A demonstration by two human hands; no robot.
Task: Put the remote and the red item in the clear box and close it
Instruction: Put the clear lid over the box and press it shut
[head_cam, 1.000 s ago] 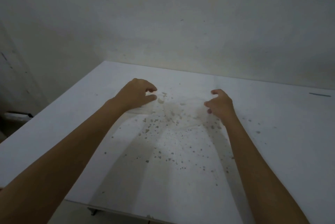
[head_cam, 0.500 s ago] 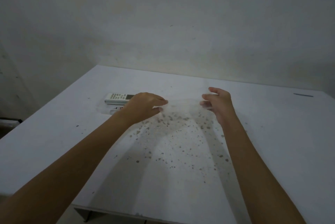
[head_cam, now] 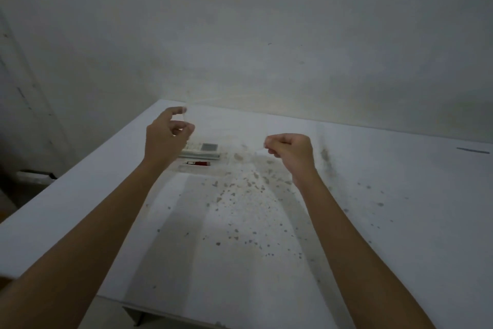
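Observation:
A white remote [head_cam: 203,149] with a small grey screen lies on the white table [head_cam: 400,195], partly behind my left hand. Just in front of it lies a small red item [head_cam: 199,163], shaped like a lighter. The clear box [head_cam: 250,126] is nearly invisible; only faint edges and reflections show between my hands, above the table. My left hand [head_cam: 166,139] is raised and pinches the box's left edge with fingertips. Lower down, my right hand [head_cam: 292,154] is curled in a fist on its right side. Whether I hold the box or its lid I cannot tell.
The tabletop carries many small brown specks [head_cam: 240,195] around its middle. A dark mark [head_cam: 472,150] sits near the far right edge. A plain wall [head_cam: 266,35] rises directly behind the table. The table's left edge drops to a dark floor area [head_cam: 34,176].
Both hands have risen from the tabletop with the clear box, the left higher than the right. The remote and red item, hidden a second ago, now show under my left hand.

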